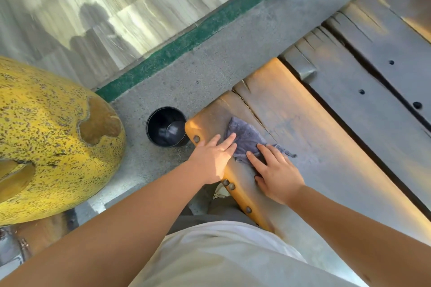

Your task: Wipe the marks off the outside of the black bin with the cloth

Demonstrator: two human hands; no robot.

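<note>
A small round black bin (166,127) stands upright on the grey ground, just left of a wooden bench's end; I look down into its empty inside. A crumpled blue-grey cloth (248,134) lies on the nearest bench plank (303,147). My left hand (213,158) rests flat at the bench's end, fingertips touching the cloth's left edge. My right hand (275,176) lies flat on the plank, its fingers spread over the cloth's near edge. Neither hand touches the bin.
A large yellow speckled rounded sculpture (53,137) stands left of the bin. The bench's planks (373,72) run away to the right. A green painted strip (186,39) and pale paving lie beyond. My white shirt fills the bottom.
</note>
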